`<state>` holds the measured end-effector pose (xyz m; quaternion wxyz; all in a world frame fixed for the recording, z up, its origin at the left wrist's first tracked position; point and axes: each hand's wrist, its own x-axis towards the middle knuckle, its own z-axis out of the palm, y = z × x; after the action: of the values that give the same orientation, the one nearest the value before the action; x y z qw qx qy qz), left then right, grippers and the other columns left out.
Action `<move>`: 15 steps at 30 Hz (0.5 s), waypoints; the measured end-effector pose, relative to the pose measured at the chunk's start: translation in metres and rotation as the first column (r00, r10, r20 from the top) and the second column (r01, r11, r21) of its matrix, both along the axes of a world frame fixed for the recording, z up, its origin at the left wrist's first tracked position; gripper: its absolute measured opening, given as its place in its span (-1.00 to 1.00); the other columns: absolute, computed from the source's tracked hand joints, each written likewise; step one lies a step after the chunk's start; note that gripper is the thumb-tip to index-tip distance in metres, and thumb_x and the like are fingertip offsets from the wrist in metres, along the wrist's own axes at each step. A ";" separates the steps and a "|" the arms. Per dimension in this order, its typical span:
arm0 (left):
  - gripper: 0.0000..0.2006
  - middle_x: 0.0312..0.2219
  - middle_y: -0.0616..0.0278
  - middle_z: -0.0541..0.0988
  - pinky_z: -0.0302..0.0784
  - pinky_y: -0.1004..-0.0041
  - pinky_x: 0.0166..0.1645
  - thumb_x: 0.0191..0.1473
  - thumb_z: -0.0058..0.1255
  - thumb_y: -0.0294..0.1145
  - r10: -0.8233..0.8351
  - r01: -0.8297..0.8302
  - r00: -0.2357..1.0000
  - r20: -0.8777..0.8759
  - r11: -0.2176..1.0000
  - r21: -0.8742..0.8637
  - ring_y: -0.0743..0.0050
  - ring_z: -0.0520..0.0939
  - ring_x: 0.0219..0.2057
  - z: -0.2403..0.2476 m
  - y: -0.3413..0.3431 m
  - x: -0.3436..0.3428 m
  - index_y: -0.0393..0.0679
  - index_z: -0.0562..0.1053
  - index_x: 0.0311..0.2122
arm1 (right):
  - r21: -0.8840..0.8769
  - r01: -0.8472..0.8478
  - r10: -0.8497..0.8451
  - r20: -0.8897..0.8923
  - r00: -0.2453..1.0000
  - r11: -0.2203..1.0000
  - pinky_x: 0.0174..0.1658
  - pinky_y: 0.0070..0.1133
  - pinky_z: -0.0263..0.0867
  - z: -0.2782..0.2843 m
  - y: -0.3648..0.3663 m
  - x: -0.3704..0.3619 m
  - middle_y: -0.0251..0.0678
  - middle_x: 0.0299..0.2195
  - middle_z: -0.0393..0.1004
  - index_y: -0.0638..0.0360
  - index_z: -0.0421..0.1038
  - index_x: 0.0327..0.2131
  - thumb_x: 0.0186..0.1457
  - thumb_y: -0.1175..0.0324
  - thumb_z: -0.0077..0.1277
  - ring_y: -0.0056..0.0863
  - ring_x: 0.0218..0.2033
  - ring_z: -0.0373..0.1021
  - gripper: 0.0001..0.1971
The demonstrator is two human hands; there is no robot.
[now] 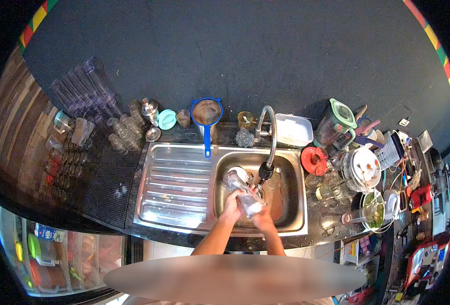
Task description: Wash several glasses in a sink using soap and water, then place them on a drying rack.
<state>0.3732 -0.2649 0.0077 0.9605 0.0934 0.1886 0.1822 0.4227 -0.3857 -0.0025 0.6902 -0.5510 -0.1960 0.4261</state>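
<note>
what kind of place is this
Probably the washing-up corner of a café or bar: there is a steel sink with a ribbed drainboard, many clear glasses on the left of the counter, and a green-lidded blender jug on the right.

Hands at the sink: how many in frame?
2. The left hand grips a clear glass vessel over the basin; the right hand, blurred, is at the vessel's near end. No others visible.
</note>
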 end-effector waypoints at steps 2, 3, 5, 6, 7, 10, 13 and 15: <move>-0.66 -0.37 0.09 0.47 0.43 0.22 -0.11 -0.14 -0.03 -0.34 0.011 -0.011 0.998 -0.070 1.000 -0.001 0.17 0.48 -0.21 -0.007 -0.003 0.005 -0.21 0.30 -0.19 | 0.006 0.189 -0.157 0.584 0.797 0.982 -0.17 -0.64 0.19 -0.007 0.022 -0.011 -0.38 -0.26 0.38 0.21 0.28 -0.10 -0.12 0.61 -0.25 -0.59 -0.23 0.29 -0.59; -0.64 -0.33 0.06 0.46 0.42 0.22 -0.11 -0.12 -0.04 -0.31 0.055 -0.047 0.982 -0.180 0.998 0.046 0.17 0.48 -0.23 -0.011 0.003 0.000 -0.23 0.28 -0.18 | -0.088 -0.013 0.039 0.303 0.952 0.996 -0.16 -0.65 0.19 -0.006 0.011 -0.004 -0.35 -0.22 0.36 0.22 0.25 -0.09 -0.11 0.59 -0.23 -0.58 -0.22 0.29 -0.59; -0.65 -0.35 0.10 0.45 0.40 0.23 -0.11 -0.10 -0.04 -0.27 0.051 -0.058 0.993 -0.108 0.996 -0.061 0.20 0.49 -0.27 -0.006 0.009 -0.013 -0.22 0.32 -0.19 | -0.007 -0.017 0.017 0.003 1.000 1.000 -0.16 -0.65 0.18 -0.004 -0.002 0.004 -0.36 -0.23 0.36 0.22 0.25 -0.10 -0.11 0.57 -0.22 -0.60 -0.23 0.28 -0.61; -0.67 -0.38 0.13 0.46 0.40 0.25 -0.12 -0.09 -0.04 -0.27 0.023 -0.035 0.993 -0.118 0.994 -0.099 0.20 0.50 -0.30 0.005 0.009 -0.014 -0.22 0.34 -0.20 | 0.070 0.008 0.014 -0.299 0.954 0.998 -0.16 -0.66 0.18 -0.004 -0.008 0.006 -0.38 -0.24 0.35 0.22 0.26 -0.12 -0.11 0.56 -0.20 -0.62 -0.23 0.27 -0.63; -0.67 -0.38 0.13 0.46 0.40 0.25 -0.12 -0.09 -0.04 -0.27 0.029 -0.040 0.993 -0.114 0.995 -0.096 0.20 0.50 -0.30 0.005 0.011 -0.012 -0.22 0.34 -0.20 | 0.063 0.121 -0.081 -0.447 0.891 0.991 -0.18 -0.66 0.18 0.009 -0.009 0.001 -0.39 -0.27 0.37 0.23 0.30 -0.18 -0.09 0.56 -0.20 -0.65 -0.25 0.26 -0.69; -0.61 -0.36 0.09 0.44 0.33 0.23 -0.04 -0.09 -0.10 -0.25 0.020 -0.020 0.999 0.027 0.999 0.028 0.24 0.45 -0.23 -0.006 0.014 -0.003 -0.25 0.29 -0.15 | -0.008 0.060 -0.057 0.214 0.975 0.998 -0.18 -0.66 0.17 0.002 -0.008 -0.003 -0.39 -0.26 0.37 0.24 0.30 -0.16 -0.05 0.57 -0.20 -0.66 -0.26 0.25 -0.70; -0.58 -0.33 0.10 0.43 0.34 0.22 -0.03 -0.09 -0.12 -0.24 0.110 -0.093 0.975 -0.191 0.991 0.098 0.23 0.44 -0.21 -0.014 0.000 0.006 -0.26 0.27 -0.12 | 0.119 0.040 -0.076 0.316 0.946 0.992 -0.20 -0.66 0.19 0.031 0.022 -0.005 -0.39 -0.27 0.39 0.25 0.29 -0.15 -0.05 0.56 -0.18 -0.66 -0.29 0.27 -0.69; -0.59 -0.32 0.11 0.43 0.34 0.21 -0.05 -0.09 -0.13 -0.25 0.119 -0.117 0.982 -0.144 0.993 0.022 0.22 0.44 -0.21 -0.006 0.001 -0.001 -0.26 0.27 -0.12 | -0.068 0.086 -0.073 0.169 0.983 0.994 -0.23 -0.67 0.22 0.047 0.014 -0.013 -0.42 -0.33 0.41 0.25 0.32 -0.17 -0.08 0.62 -0.20 -0.63 -0.33 0.30 -0.68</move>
<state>0.3718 -0.2635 0.0022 0.9311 0.1015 0.2618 0.2329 0.4101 -0.3715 0.0441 0.6667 -0.6176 -0.2145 0.3578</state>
